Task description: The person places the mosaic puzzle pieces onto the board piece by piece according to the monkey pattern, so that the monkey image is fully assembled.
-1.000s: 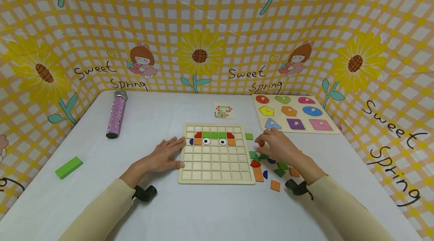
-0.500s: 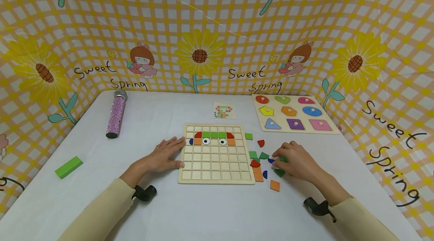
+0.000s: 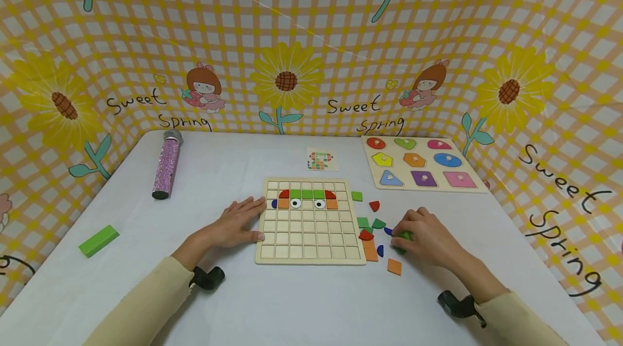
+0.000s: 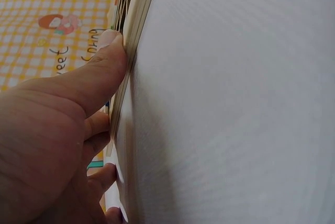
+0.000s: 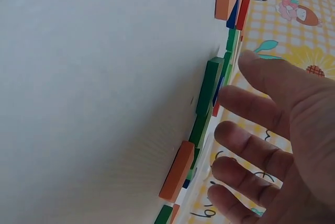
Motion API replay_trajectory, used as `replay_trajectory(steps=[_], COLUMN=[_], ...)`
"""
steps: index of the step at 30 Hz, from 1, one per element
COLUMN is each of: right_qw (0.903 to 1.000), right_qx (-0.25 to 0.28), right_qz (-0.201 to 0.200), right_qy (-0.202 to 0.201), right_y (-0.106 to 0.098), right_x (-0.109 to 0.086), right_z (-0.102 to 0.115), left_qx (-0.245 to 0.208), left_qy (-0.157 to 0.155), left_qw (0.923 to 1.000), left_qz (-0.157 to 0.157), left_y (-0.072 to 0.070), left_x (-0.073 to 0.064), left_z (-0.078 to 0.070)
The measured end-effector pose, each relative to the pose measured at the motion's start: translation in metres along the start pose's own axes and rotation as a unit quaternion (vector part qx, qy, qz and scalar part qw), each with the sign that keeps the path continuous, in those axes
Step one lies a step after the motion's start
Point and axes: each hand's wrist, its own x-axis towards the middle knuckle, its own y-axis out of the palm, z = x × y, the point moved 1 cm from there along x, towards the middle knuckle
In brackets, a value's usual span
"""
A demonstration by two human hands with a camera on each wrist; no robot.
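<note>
A wooden grid board [image 3: 310,246] lies in the middle of the table in the head view. Red, green and orange pieces, two eye discs and a blue piece fill part of its upper rows. My left hand [image 3: 239,223] rests along the board's left edge; in the left wrist view its thumb [image 4: 107,59] touches the rim. My right hand [image 3: 423,239] is over the loose pieces right of the board, nearest a green piece [image 3: 404,235]. The right wrist view shows its fingers loosely bent and apart, pinching nothing, beside a dark green piece [image 5: 209,85]. The hand hides some pieces.
Loose pieces, among them an orange square [image 3: 395,266] and a red quarter [image 3: 374,206], lie right of the board. A picture card [image 3: 322,160] lies behind it. Farther off are a knobbed shape puzzle [image 3: 404,167], a glittery microphone [image 3: 167,167] and a green block [image 3: 99,240].
My right hand has moved from the red quarter piece, now lying free on the table, right and nearer to the green pieces. My left hand stays at the board's edge.
</note>
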Motion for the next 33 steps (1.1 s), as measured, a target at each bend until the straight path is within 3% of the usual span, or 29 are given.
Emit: replay_trajectory(steps=[18,33], right_qw=[0.9999,0.9992], right_qx=[-0.008,-0.039], right_qz=[0.008,0.001], right_qy=[0.008,0.009], right_y=[0.0,0.008], right_x=[0.003,0.019], right_z=[-0.001,-0.001], left_qx=[0.002,0.003], left_qy=[0.001,-0.003], left_qw=[1.0,1.0], left_qz=[0.0,0.0], left_y=[0.001,0.002], left_x=[0.0,0.001], left_z=[0.002,0.003])
